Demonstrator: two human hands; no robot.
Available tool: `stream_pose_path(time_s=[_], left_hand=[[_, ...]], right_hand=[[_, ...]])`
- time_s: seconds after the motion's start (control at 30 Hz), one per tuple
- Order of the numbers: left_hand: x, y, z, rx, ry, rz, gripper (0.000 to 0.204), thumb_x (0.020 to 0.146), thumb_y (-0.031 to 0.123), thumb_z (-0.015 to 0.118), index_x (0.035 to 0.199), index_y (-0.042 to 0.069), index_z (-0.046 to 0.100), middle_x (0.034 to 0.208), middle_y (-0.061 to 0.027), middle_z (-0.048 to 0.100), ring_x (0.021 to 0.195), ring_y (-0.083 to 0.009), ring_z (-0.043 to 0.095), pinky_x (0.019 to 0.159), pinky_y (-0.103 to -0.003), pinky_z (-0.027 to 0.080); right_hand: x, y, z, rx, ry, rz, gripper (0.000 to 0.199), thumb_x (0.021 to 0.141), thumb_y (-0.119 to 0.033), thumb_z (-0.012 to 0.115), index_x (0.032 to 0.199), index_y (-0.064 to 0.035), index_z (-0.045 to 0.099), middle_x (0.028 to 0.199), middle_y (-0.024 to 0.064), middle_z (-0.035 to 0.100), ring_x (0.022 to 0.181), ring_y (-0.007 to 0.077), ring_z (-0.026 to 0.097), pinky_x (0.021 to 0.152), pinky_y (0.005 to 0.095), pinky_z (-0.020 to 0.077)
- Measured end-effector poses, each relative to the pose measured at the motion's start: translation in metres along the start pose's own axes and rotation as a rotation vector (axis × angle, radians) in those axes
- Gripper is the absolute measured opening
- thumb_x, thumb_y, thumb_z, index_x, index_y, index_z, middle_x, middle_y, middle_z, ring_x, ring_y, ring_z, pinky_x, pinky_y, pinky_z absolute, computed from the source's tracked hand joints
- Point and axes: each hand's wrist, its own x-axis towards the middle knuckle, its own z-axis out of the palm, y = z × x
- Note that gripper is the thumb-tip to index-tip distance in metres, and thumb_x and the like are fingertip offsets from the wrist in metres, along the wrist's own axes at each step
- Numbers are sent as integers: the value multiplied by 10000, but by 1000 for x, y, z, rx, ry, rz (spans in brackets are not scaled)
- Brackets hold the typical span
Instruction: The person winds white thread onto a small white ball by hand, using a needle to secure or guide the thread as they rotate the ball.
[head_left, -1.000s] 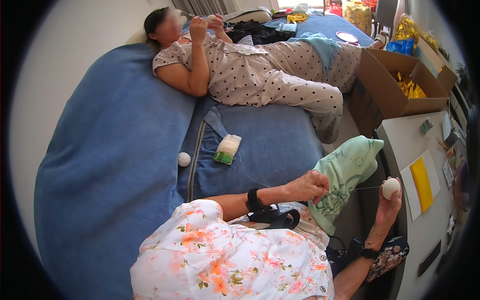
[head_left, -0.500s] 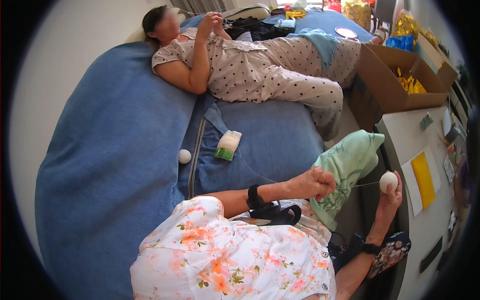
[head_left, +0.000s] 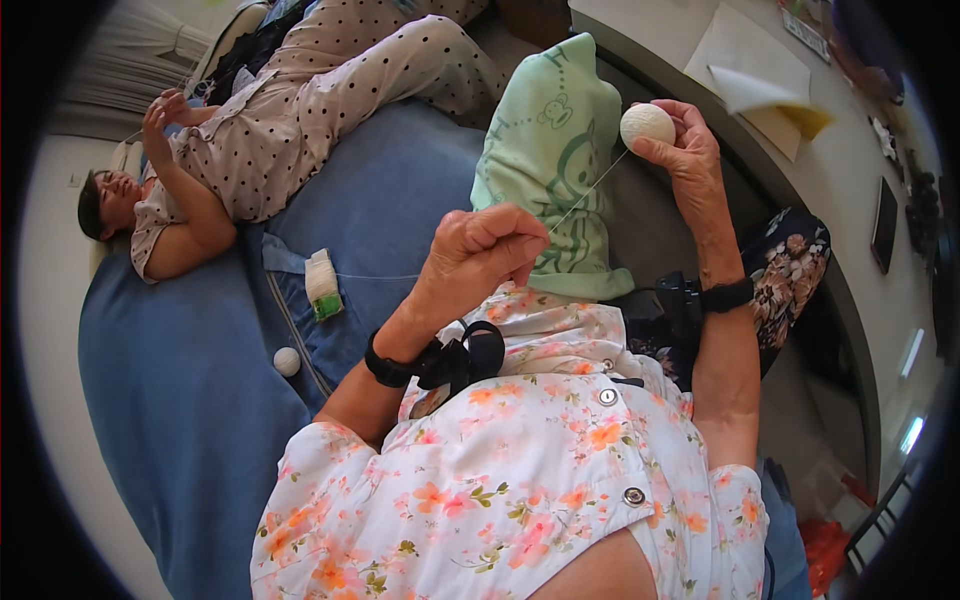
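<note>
The left hand, closed, pinches a taut thread slanting forward and right to a round white ball, gripped by the right hand farther out. Well left, a cream skein lies lengthwise away from the person, its green-banded end nearest.

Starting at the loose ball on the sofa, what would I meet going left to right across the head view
Loose white ball, bundle of white thread, left hand, round white ball held in the right hand, dark flat slab.
</note>
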Motion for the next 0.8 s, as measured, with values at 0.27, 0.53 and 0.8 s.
stream_pose_path(time_s=[0.27, 0.53, 0.8], left_hand=[[23, 28, 5, 69, -24, 75, 35, 843, -21, 592, 848, -31, 626, 629, -7, 585, 533, -45, 540, 452, -200, 387], [39, 17, 1, -43, 154, 83, 91, 880, 42, 601, 907, -35, 641, 623, -56, 580, 475, -36, 444, 391, -163, 254], [51, -3, 2, -43, 259, 30, 95, 894, 75, 595, 908, -11, 635, 624, -41, 589, 444, -19, 393, 389, -161, 248]], right_hand=[[-4, 5, 13, -78, -143, -12, 536, 676, -100, 818, 1133, -24, 550, 954, 16, 602, 860, 85, 573, 791, 212, 484], [-8, 0, 16, -154, -296, 79, 574, 672, -81, 812, 1176, -31, 543, 989, 9, 591, 897, 90, 568, 789, 218, 487], [-11, 4, 20, -238, -364, 69, 557, 646, -140, 822, 1121, 11, 574, 965, 45, 598, 858, 115, 576, 780, 246, 488]])
